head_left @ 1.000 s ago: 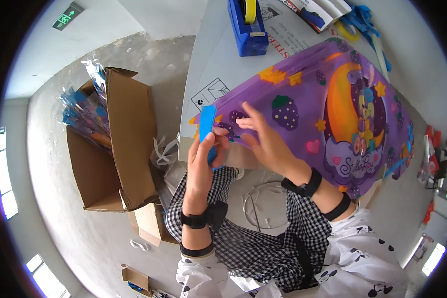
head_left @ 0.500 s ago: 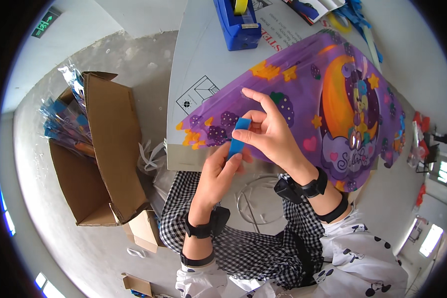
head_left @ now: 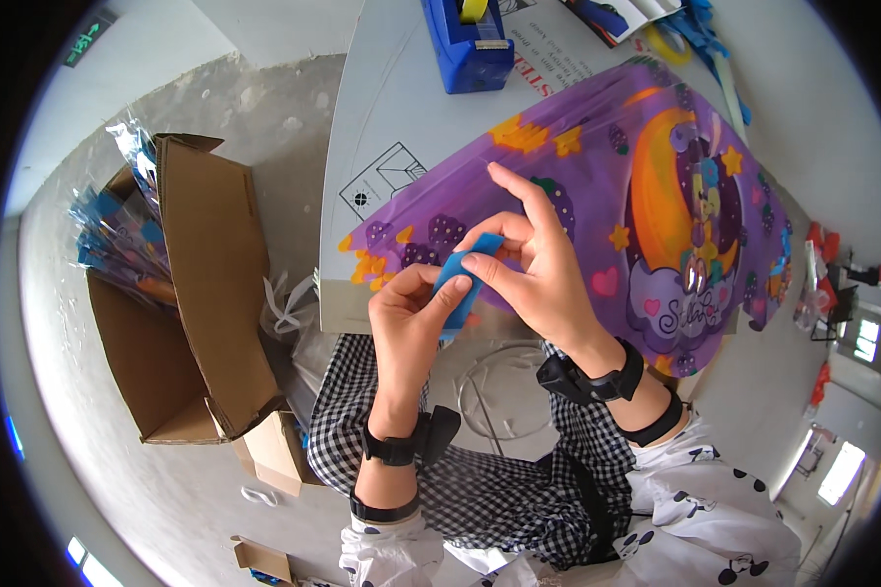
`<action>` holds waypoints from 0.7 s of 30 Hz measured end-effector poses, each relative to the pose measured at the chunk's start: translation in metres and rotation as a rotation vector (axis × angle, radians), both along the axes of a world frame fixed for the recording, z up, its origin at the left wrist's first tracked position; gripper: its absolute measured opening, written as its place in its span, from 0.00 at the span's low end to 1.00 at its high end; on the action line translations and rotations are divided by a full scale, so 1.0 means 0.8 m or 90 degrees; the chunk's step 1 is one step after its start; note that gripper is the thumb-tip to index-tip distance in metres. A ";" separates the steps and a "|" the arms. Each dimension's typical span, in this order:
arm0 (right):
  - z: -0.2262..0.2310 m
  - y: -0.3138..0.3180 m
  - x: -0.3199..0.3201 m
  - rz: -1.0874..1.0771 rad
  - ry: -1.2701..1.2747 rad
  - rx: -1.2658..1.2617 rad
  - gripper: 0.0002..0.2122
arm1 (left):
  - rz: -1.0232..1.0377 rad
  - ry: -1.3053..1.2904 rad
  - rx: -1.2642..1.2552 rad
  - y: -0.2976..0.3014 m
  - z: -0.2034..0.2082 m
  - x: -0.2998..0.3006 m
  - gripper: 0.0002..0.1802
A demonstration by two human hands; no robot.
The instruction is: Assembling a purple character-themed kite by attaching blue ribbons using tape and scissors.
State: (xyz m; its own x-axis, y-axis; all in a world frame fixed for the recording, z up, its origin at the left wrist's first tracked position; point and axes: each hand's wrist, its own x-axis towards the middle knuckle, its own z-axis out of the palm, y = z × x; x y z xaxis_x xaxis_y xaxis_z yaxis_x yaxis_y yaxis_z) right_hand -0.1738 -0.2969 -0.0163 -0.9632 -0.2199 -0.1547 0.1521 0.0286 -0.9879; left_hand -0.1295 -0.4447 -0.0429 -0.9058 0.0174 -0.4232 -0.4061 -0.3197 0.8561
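Both hands meet over the table's near edge on a narrow blue strip (head_left: 464, 301) that looks soft and folded. My left hand (head_left: 404, 315) pinches its lower part between thumb and fingers. Higher up, the thumb and bent fingers of my right hand (head_left: 543, 284) grip the strip, with one finger stretched away from it. Under and beyond the right hand lies a purple sheet (head_left: 568, 259), kite-shaped and glossy, printed with an orange moon, a cartoon figure, stars and berries. Part of its near edge is hidden behind my hands.
A blue tape dispenser (head_left: 470, 64) stands at the far side of the table (head_left: 377, 127). Blue strips (head_left: 700, 34) lie at the far right. An open cardboard box (head_left: 210, 284) holding clear-wrapped packs (head_left: 122, 230) stands left of the table, beside a smaller box (head_left: 272, 455).
My left hand has shifted slightly up and left, its fingers curling more around the blue strip. The right hand still grips the strip, which now looks more bent. The view has moved slightly.
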 end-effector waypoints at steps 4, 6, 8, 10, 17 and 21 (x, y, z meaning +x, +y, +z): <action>-0.002 0.004 0.000 -0.046 0.029 0.016 0.32 | 0.026 -0.069 0.060 -0.001 0.006 -0.005 0.11; 0.000 0.007 0.000 -0.047 0.033 0.015 0.32 | 0.040 -0.068 0.076 0.002 0.012 -0.009 0.12; 0.003 0.009 0.002 -0.045 0.035 0.010 0.33 | 0.055 -0.059 0.103 0.001 0.009 -0.009 0.14; 0.008 0.008 0.006 -0.007 -0.006 0.032 0.34 | 0.059 -0.067 0.097 0.000 0.008 -0.007 0.14; 0.024 0.013 -0.005 0.045 -0.023 0.043 0.35 | -0.014 -0.063 0.159 -0.001 0.000 -0.006 0.11; 0.029 0.013 -0.011 0.063 0.007 0.139 0.32 | -0.051 -0.055 0.145 -0.001 -0.005 -0.003 0.10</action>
State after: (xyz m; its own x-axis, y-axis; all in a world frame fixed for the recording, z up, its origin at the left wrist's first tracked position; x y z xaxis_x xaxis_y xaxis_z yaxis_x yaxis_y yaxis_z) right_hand -0.1827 -0.2866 0.0072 -0.9406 -0.2757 -0.1983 0.1270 0.2561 -0.9583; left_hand -0.1322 -0.4458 -0.0469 -0.8588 0.1905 -0.4755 -0.5056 -0.4642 0.7272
